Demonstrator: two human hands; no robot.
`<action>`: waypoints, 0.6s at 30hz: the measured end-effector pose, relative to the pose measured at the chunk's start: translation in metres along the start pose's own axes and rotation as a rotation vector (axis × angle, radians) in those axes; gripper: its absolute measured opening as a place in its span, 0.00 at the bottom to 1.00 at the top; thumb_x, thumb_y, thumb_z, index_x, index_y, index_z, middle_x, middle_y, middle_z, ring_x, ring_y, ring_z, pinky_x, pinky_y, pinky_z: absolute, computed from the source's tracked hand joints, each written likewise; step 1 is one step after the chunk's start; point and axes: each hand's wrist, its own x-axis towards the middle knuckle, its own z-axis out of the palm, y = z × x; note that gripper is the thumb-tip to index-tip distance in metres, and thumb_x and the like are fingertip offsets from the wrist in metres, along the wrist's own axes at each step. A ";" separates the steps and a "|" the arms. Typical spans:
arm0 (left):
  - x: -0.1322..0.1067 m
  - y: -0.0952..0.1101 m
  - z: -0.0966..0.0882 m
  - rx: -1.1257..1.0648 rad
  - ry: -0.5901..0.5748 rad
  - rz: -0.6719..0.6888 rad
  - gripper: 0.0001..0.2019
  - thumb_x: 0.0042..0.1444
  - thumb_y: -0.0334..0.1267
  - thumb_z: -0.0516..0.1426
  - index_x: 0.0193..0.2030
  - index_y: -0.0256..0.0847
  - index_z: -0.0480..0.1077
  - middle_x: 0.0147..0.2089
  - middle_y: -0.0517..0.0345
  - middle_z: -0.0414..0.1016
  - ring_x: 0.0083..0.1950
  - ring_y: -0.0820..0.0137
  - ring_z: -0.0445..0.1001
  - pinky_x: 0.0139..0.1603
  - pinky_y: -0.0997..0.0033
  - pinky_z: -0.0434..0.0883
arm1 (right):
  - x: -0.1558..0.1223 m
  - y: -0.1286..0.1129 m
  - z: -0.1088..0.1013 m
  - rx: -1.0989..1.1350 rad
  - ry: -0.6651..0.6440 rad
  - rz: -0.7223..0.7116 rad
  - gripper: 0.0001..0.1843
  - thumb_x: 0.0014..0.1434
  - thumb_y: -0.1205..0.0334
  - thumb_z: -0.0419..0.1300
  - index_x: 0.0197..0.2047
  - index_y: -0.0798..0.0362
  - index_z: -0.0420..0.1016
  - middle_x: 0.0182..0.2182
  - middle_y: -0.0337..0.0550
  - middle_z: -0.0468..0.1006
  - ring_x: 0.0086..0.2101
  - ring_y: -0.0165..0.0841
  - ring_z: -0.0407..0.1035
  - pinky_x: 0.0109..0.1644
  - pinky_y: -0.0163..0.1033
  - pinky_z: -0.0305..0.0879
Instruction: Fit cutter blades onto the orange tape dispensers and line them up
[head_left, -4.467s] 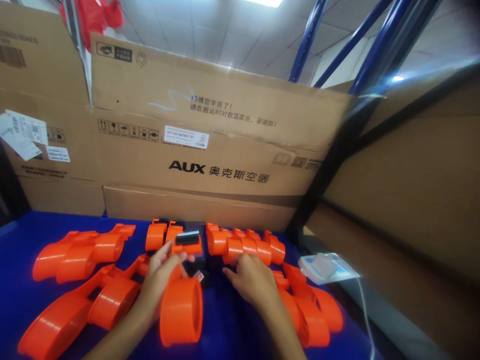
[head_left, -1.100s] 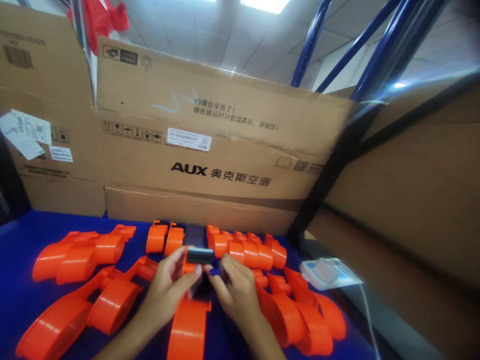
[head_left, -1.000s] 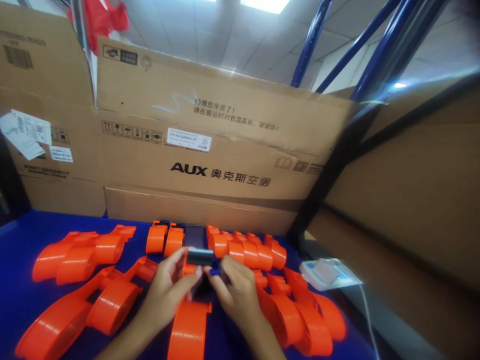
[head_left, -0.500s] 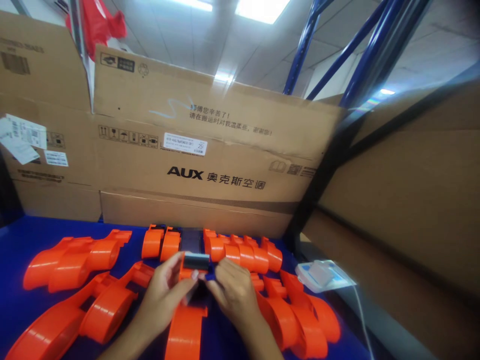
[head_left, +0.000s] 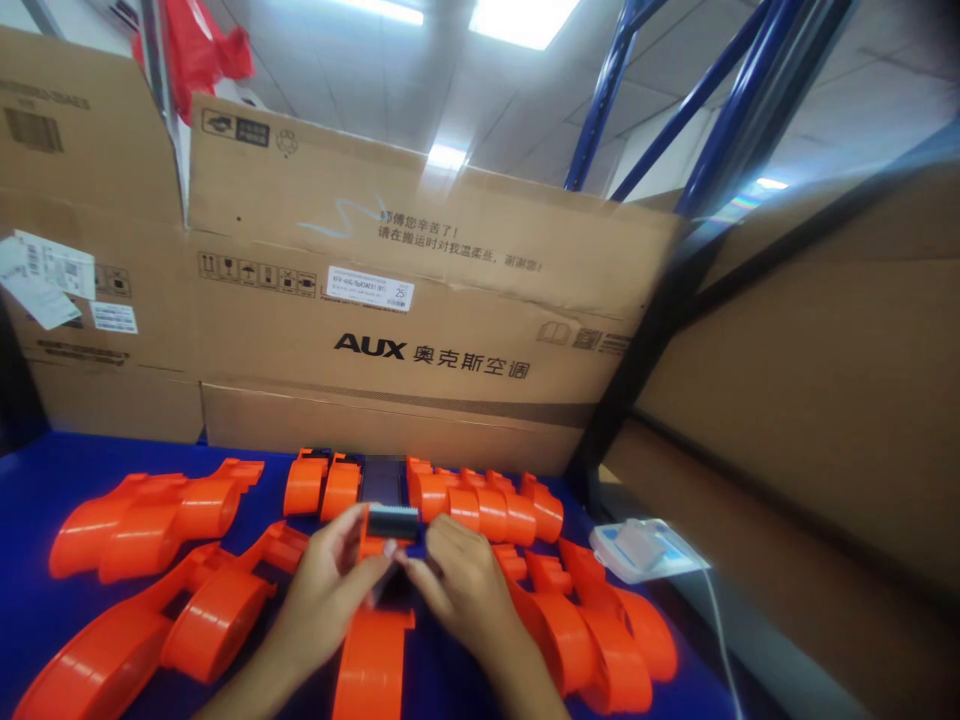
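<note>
Low in the middle of the view, my left hand [head_left: 324,596] grips the front end of an orange plastic tape dispenser body [head_left: 369,670], thumb and fingers closed on it. A dark toothed blade piece [head_left: 393,521] sits at the dispenser's tip, between my fingertips. My right hand [head_left: 459,592] is closed in a pinch against the same tip from the right, pressing on the blade piece. Both forearms come in from the bottom edge.
Several more orange dispenser bodies [head_left: 142,508] lie on the blue table [head_left: 45,470], left, right and behind my hands. Large cardboard boxes [head_left: 420,300] wall off the back and right side. A white and blue packet [head_left: 646,548] with a white cable lies at the right.
My right hand moved from the orange parts on the right to the dispenser tip, joining my left hand on the blade piece. The dispenser turned end-on towards me. The view tilted slightly upward.
</note>
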 end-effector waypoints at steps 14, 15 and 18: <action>0.000 -0.002 0.000 0.001 -0.019 -0.033 0.18 0.55 0.46 0.65 0.49 0.40 0.71 0.29 0.62 0.72 0.22 0.77 0.64 0.23 0.77 0.66 | 0.002 -0.009 -0.008 0.350 -0.092 0.167 0.19 0.63 0.65 0.54 0.24 0.48 0.50 0.20 0.33 0.58 0.23 0.29 0.57 0.27 0.35 0.51; 0.000 -0.002 -0.001 0.005 -0.022 -0.030 0.18 0.55 0.46 0.65 0.49 0.40 0.71 0.29 0.62 0.71 0.22 0.77 0.64 0.23 0.77 0.66 | 0.002 -0.009 -0.008 0.355 -0.091 0.171 0.19 0.63 0.65 0.54 0.24 0.48 0.50 0.20 0.33 0.59 0.23 0.29 0.57 0.27 0.35 0.51; 0.001 -0.002 -0.002 0.016 -0.028 -0.025 0.18 0.55 0.47 0.65 0.49 0.39 0.71 0.28 0.62 0.71 0.22 0.76 0.65 0.23 0.77 0.66 | 0.003 -0.011 -0.008 0.366 -0.088 0.187 0.19 0.64 0.65 0.55 0.24 0.48 0.51 0.20 0.33 0.59 0.23 0.29 0.56 0.28 0.35 0.51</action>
